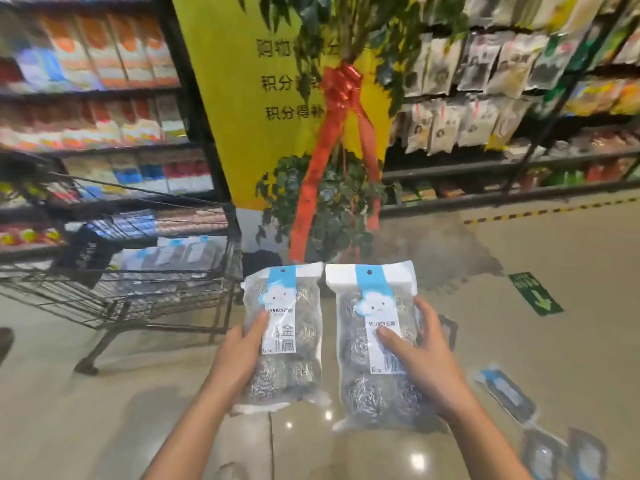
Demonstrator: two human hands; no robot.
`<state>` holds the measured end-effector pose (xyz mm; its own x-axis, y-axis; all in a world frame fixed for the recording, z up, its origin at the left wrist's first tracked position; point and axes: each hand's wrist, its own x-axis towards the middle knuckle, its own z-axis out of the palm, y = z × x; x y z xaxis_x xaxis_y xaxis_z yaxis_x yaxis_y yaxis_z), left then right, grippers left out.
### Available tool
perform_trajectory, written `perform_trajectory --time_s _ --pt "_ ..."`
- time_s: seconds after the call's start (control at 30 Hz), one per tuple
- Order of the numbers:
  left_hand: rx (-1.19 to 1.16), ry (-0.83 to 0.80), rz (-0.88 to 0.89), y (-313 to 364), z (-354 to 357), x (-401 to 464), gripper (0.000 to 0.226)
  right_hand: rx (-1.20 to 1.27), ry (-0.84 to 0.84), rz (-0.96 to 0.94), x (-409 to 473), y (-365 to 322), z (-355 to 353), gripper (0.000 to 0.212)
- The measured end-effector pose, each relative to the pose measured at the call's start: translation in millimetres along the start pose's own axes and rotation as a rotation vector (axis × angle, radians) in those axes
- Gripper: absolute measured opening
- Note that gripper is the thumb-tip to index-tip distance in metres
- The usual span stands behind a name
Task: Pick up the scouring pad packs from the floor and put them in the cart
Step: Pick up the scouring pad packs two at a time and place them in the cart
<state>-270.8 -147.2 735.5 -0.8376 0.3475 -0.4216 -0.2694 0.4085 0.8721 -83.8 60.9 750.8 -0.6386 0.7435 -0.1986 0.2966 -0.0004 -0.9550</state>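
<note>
Now my left hand (239,355) and right hand (420,358) each hold one clear plastic pack of steel scouring pads (282,334), grip closed around it, above the floor beside the black wire cart (145,292); slippery plastic may slide out, I think.

Two clear plastic packs of steel scouring pads with blue-and-white labels are held up, one (282,332) in the left hand (239,355) and one (375,344) in the right hand (424,362); two hands are seen. Four more such packs can be made out on the glossy beige floor (104,427) at the right: one (505,394), two at the lower edge (542,455) (587,452), and one partly hidden behind the right hand (448,332). One black wire shopping cart (138,292) is counted, with several packs inside, their number unclear through the blur. One potted green plant (325,202) tied with one red ribbon (341,88) is seen, and one green arrow sticker (535,292) on the floor
</note>
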Motion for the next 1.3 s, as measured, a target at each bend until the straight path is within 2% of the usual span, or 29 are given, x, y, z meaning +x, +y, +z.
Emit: perform_trajectory --time_s 0.07,0.23,0.33,0.4,0.47,0.63,0.8,1.03,1.13,1.3 --pt "-0.042 0.045 -0.002 -10 -57 22 0.035 0.033 -0.075 0.002 24 -17 68 0.08" --pt "-0.174 0.168 -0.072 -28 -195 88 0.034 0.08 -0.234 0.044 79 -41 248 0.079" --pt "-0.155 0.243 -0.092 -30 -256 127 0.027 0.071 -0.34 0.078 102 -45 337 0.076" --pt "-0.144 0.255 -0.111 -26 -286 154 0.027 0.059 -0.37 0.097 118 -50 382 0.082" --pt "-0.154 0.252 -0.143 -28 -311 190 0.039 0.057 -0.371 0.113 137 -57 416 0.087" --pt "-0.134 0.285 -0.183 -19 -348 293 0.042 0.003 -0.319 0.136 211 -65 487 0.087" --pt "-0.064 0.314 -0.251 -20 -382 398 0.063 -0.064 -0.377 0.165 296 -62 568 0.087" --pt "-0.057 0.372 -0.339 -20 -446 513 0.044 -0.134 -0.428 0.253 374 -63 668 0.095" --pt "-0.053 0.381 -0.371 -42 -471 566 0.037 -0.168 -0.393 0.307 397 -49 710 0.093" --pt "0.061 0.298 -0.426 -107 -504 671 0.043 -0.258 -0.283 0.423 434 11 786 0.086"
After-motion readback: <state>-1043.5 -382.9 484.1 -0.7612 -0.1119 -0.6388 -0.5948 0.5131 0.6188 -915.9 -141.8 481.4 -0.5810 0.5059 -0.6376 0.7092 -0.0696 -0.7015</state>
